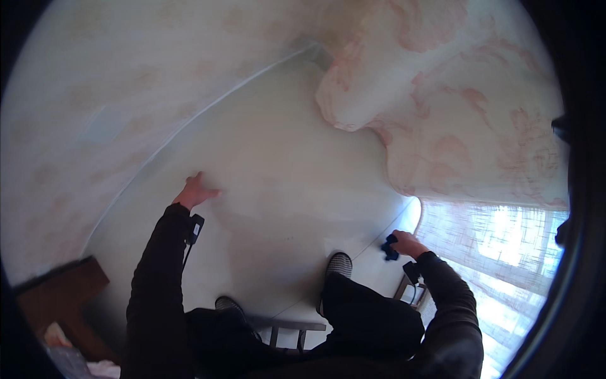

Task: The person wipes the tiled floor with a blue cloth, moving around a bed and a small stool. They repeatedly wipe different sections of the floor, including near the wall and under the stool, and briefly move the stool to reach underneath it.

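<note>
Object (pixel 389 249), dark blue, held in right hand (pixel 409 244), jutting left.

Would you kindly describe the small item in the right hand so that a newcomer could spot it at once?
From the sheer curtain on the picture's right, look left to the right hand. It holds a small, lumpy dark blue item, whose blue sets it apart from the pale floor and the black box at the right wrist.
</note>
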`<state>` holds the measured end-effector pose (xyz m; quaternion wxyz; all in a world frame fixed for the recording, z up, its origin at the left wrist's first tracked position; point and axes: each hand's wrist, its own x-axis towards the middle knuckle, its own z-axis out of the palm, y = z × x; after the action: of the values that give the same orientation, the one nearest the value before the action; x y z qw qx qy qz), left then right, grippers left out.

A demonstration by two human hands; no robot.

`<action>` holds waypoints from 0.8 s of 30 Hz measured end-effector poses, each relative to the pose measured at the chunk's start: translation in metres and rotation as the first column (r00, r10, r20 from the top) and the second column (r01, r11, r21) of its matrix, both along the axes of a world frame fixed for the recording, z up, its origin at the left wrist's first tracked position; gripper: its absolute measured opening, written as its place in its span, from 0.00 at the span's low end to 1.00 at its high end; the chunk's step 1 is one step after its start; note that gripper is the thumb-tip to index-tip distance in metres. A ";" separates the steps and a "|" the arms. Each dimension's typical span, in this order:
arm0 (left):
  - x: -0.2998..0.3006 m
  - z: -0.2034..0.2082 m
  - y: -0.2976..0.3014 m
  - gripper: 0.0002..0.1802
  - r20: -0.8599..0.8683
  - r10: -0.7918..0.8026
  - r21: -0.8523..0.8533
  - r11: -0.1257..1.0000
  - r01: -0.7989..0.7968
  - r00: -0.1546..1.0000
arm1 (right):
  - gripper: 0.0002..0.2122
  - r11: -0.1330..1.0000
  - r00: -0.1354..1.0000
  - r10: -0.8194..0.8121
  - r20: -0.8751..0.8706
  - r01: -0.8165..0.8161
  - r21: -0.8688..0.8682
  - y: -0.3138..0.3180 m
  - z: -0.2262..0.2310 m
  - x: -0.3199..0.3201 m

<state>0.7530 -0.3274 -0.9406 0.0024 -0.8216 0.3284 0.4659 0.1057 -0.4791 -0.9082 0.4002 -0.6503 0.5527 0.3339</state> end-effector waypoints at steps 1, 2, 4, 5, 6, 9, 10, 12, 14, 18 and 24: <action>0.002 0.002 0.001 0.63 -0.015 -0.047 -0.009 0.999 0.047 0.999 | 0.16 0.983 0.985 0.158 -0.061 -0.163 -0.086 -0.006 -0.005 -0.002; 0.001 0.002 -0.001 0.60 -0.046 -0.103 -0.049 0.994 0.101 0.994 | 0.16 0.995 0.992 0.094 0.081 -0.090 -0.041 -0.022 -0.007 -0.003; -0.003 0.002 -0.003 0.54 -0.008 -0.222 -0.059 0.973 0.221 0.975 | 0.18 0.979 0.958 0.190 0.215 -0.167 -0.121 -0.042 -0.012 0.004; -0.006 0.002 -0.003 0.52 -0.056 -0.219 -0.045 0.975 0.216 0.974 | 0.18 0.893 0.904 0.399 0.155 -0.345 -0.290 -0.050 -0.010 0.010; -0.007 0.000 -0.005 0.50 -0.093 -0.245 -0.020 0.970 0.244 0.965 | 0.18 0.883 0.881 0.432 0.192 -0.370 -0.290 -0.061 -0.008 0.019; -0.009 -0.001 -0.005 0.45 -0.044 -0.318 -0.032 0.948 0.317 0.947 | 0.19 0.985 0.963 0.159 0.216 -0.169 0.029 -0.129 -0.004 0.057; -0.009 -0.002 -0.002 0.43 -0.004 -0.309 -0.075 0.949 0.307 0.951 | 0.20 0.960 0.928 0.279 0.247 -0.274 -0.055 -0.151 -0.011 0.075; -0.005 0.001 0.001 0.38 0.086 -0.336 -0.124 0.930 0.345 0.938 | 0.20 0.856 0.823 0.503 0.263 -0.432 -0.286 -0.190 -0.014 0.106; -0.001 0.009 0.004 0.41 0.072 -0.247 -0.057 0.966 0.251 0.966 | 0.19 0.955 0.860 0.284 0.423 -0.294 -0.043 -0.242 -0.019 0.142; -0.002 0.036 -0.002 0.39 0.086 -0.013 -0.128 0.992 0.024 0.996 | 0.17 0.995 0.799 0.088 0.594 -0.049 -0.081 -0.295 -0.005 0.208; -0.026 0.115 -0.049 0.35 -0.017 0.332 -0.288 0.902 -0.322 0.943 | 0.15 0.968 0.539 -0.242 0.807 0.075 0.240 -0.337 0.051 0.298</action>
<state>0.7272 -0.3763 -0.8259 -0.1895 -0.8641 0.2499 0.3937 0.4034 -0.8164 -0.8570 0.6978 -0.6392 0.3232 -0.0029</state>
